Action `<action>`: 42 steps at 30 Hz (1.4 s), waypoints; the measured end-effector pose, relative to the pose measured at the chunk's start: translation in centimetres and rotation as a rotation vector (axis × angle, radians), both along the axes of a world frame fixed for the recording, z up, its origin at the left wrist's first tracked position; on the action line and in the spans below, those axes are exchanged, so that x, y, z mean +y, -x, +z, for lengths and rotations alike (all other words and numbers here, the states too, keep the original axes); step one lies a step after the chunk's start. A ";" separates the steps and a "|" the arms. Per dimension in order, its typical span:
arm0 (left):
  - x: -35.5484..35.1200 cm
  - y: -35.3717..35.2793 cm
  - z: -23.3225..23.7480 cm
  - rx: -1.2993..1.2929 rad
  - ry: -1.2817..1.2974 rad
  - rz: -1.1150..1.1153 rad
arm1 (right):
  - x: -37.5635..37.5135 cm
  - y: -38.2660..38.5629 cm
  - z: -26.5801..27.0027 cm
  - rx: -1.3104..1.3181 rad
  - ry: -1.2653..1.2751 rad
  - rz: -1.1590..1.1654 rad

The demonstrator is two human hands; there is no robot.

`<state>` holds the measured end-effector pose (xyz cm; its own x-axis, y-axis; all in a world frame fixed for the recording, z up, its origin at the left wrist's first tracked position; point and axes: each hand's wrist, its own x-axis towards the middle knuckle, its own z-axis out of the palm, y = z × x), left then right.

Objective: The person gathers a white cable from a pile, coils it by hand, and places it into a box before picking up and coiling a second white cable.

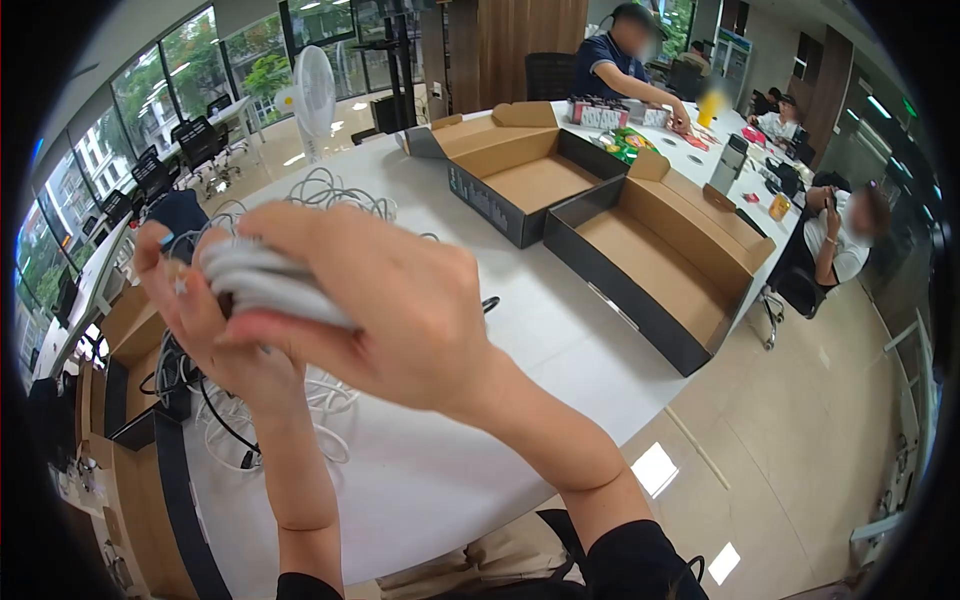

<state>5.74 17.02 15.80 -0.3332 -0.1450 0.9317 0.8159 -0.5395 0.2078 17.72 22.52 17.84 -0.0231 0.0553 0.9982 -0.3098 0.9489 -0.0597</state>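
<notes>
Close to the camera, my right hand [400,300] is closed round a bundle of light grey cable [275,285] wound into loops. Behind it, my left hand [250,370] has its curled fingers against the other end of the bundle; part of that hand is hidden by the right one. Beneath and beyond both hands, a loose tangle of grey and white cables [335,190] spreads over the white table [430,470], with a black cable [225,420] among them.
Two open black cardboard boxes, one farther [530,185] and one nearer [660,265], stand across the table. More open boxes [150,490] are at the left. A white fan [314,90] stands behind. A person [615,65] handles small items at the far end; another person [850,235] sits at the right.
</notes>
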 end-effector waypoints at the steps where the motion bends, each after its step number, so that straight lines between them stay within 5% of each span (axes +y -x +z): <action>1: 0.0 1.2 0.6 0.209 -0.100 0.312 | -0.5 -0.2 0.0 0.012 0.009 0.010; 7: -2.4 -4.7 2.3 -0.266 -0.001 -0.218 | -1.7 -2.0 0.3 -0.011 0.013 0.044; 10: -1.7 -5.6 2.0 -0.206 0.088 -0.436 | -1.7 -2.0 -0.1 0.058 -0.002 -0.005; 13: -1.4 -5.6 0.7 -0.463 -0.113 -0.887 | -1.9 -2.1 -0.5 0.091 -0.030 -0.027; 16: -0.9 -2.9 -0.5 -0.150 -0.054 -1.320 | -2.7 -1.8 -1.0 0.029 -0.039 0.015; 17: -1.3 -2.3 0.3 -0.012 -0.038 -1.365 | -3.1 -1.9 -1.3 -0.034 -0.035 0.035; 18: -1.6 -3.4 0.1 -0.212 -0.212 -1.308 | -3.5 -1.9 -1.3 -0.098 -0.032 0.056; 19: -2.1 -2.6 0.1 -0.202 -0.115 -1.343 | -4.1 -1.3 -1.0 -0.016 -0.029 0.175; 23: -3.3 -2.4 0.9 -0.252 0.061 -1.486 | -6.6 0.6 -1.8 0.152 -0.208 -0.087; 31: -3.6 -3.7 1.1 -0.174 0.086 -1.647 | -7.1 -1.3 -2.0 0.059 -0.461 -0.147; 42: 1.4 -2.6 -1.5 -0.540 -0.057 -1.649 | -2.1 1.2 -1.7 0.146 -0.134 0.029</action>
